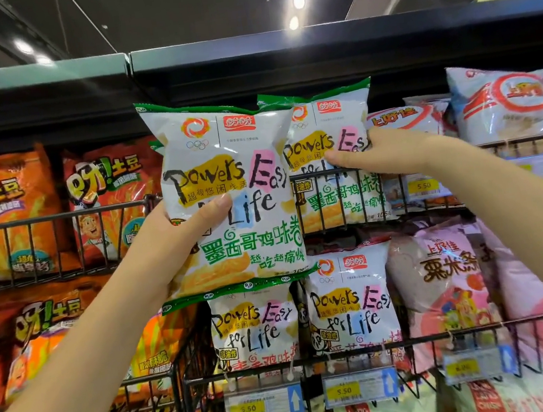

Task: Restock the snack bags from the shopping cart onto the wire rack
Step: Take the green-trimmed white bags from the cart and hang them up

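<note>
White green-edged snack bag, centre: gripped by left hand, outside the baskets. Second matching bag, 1 o'clock: in black wire rack basket, pinched by right hand. Orange snack bags, 9 o'clock.

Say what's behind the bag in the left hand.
A sliver of a matching bag shows at the left edge of the held bag; the wire rack runs behind it. The rest is covered.

Left forearm (7 o'clock), right forearm (4 o'clock): bare to frame edge. Left hand, right hand bare; left thumbnail short.
</note>
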Action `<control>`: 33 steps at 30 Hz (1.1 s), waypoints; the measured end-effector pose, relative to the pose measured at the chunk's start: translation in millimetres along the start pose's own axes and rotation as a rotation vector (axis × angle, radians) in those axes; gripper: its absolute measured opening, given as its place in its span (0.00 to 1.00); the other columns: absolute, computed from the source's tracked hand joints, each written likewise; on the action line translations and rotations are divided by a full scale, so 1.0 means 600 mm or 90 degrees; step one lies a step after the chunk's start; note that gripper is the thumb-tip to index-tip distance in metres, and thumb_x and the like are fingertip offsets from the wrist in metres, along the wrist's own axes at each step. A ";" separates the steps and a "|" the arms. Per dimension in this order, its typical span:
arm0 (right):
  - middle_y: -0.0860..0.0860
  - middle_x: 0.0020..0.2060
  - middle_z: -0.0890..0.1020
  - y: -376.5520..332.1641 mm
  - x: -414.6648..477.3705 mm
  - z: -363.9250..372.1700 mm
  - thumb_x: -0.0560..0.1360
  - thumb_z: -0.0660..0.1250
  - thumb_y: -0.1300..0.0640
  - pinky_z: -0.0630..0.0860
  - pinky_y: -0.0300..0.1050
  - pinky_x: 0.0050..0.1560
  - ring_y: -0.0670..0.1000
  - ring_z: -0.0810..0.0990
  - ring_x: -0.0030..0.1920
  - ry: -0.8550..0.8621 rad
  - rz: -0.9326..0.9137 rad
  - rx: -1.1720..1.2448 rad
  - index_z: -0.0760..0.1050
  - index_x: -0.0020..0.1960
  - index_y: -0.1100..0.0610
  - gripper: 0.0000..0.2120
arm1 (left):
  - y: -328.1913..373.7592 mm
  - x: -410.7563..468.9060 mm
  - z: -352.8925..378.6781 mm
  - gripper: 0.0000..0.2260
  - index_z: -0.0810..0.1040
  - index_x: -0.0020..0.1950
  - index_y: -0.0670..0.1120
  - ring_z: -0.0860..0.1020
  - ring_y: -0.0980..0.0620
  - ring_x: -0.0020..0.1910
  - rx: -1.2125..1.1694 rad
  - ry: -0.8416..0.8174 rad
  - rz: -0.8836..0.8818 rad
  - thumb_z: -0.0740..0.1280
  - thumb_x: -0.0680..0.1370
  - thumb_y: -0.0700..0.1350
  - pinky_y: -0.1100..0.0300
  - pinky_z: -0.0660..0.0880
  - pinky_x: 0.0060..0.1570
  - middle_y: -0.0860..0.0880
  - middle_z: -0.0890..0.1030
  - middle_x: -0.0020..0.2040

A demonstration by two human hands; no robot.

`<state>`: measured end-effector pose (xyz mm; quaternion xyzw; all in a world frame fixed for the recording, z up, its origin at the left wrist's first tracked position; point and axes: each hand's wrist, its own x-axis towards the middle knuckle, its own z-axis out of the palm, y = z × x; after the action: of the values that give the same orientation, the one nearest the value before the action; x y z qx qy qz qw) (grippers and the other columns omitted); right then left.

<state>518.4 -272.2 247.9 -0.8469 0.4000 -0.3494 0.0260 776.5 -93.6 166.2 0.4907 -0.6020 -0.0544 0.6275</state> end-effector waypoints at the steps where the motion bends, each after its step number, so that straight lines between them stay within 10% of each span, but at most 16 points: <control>1: 0.50 0.62 0.78 0.002 -0.003 0.005 0.72 0.61 0.24 0.70 0.48 0.60 0.53 0.75 0.58 0.034 0.002 0.010 0.68 0.73 0.49 0.39 | 0.001 0.002 -0.001 0.18 0.84 0.57 0.59 0.85 0.61 0.41 0.001 -0.006 -0.006 0.76 0.70 0.63 0.60 0.81 0.47 0.57 0.88 0.52; 5: 0.51 0.59 0.79 0.010 -0.014 0.012 0.72 0.71 0.31 0.76 0.50 0.52 0.53 0.78 0.56 0.151 0.011 0.040 0.66 0.71 0.55 0.39 | 0.020 0.006 -0.006 0.25 0.83 0.60 0.63 0.85 0.49 0.58 0.009 -0.010 -0.009 0.76 0.65 0.69 0.41 0.76 0.65 0.55 0.87 0.58; 10: 0.52 0.60 0.77 -0.020 -0.046 0.003 0.75 0.72 0.38 0.74 0.44 0.52 0.51 0.78 0.57 0.355 -0.129 0.008 0.70 0.69 0.55 0.31 | 0.056 0.017 0.004 0.21 0.82 0.62 0.57 0.82 0.64 0.32 0.038 0.018 -0.009 0.73 0.71 0.63 0.34 0.75 0.62 0.55 0.88 0.53; 13: 0.42 0.59 0.79 -0.065 -0.062 -0.003 0.76 0.67 0.32 0.72 0.36 0.51 0.41 0.79 0.56 0.235 -0.196 0.162 0.70 0.70 0.48 0.30 | 0.077 0.028 0.005 0.21 0.82 0.62 0.58 0.80 0.66 0.30 0.068 0.034 0.001 0.71 0.72 0.63 0.32 0.72 0.64 0.55 0.87 0.53; 17: 0.36 0.59 0.78 -0.122 -0.066 0.006 0.73 0.64 0.27 0.73 0.40 0.54 0.38 0.78 0.57 0.050 -0.209 0.234 0.62 0.75 0.43 0.37 | 0.088 0.054 -0.010 0.17 0.83 0.60 0.60 0.85 0.41 0.58 0.029 0.020 0.035 0.75 0.74 0.63 0.35 0.76 0.65 0.53 0.87 0.56; 22: 0.39 0.55 0.81 -0.164 -0.036 0.027 0.73 0.69 0.31 0.77 0.40 0.51 0.38 0.80 0.53 0.093 -0.202 0.368 0.64 0.71 0.44 0.33 | 0.107 0.089 -0.026 0.18 0.80 0.67 0.52 0.85 0.47 0.59 -0.015 -0.031 0.074 0.71 0.80 0.56 0.44 0.79 0.63 0.49 0.86 0.60; 27: 0.42 0.55 0.81 -0.182 -0.011 0.032 0.74 0.70 0.34 0.73 0.34 0.42 0.39 0.80 0.51 0.128 -0.179 0.425 0.66 0.71 0.48 0.32 | 0.112 0.114 -0.050 0.37 0.75 0.69 0.53 0.84 0.51 0.48 0.153 0.107 0.050 0.66 0.70 0.76 0.40 0.77 0.65 0.47 0.84 0.57; 33: 0.38 0.54 0.78 -0.192 0.017 0.050 0.77 0.72 0.41 0.72 0.22 0.36 0.33 0.76 0.50 0.183 -0.203 0.437 0.61 0.77 0.50 0.35 | 0.065 0.117 -0.077 0.25 0.66 0.75 0.60 0.82 0.58 0.55 0.206 0.073 0.125 0.67 0.80 0.62 0.59 0.78 0.47 0.56 0.81 0.62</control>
<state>617.1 -208.3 268.7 -0.7830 0.1234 -0.5771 0.1965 812.5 -94.1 251.6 0.5266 -0.6109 0.1328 0.5761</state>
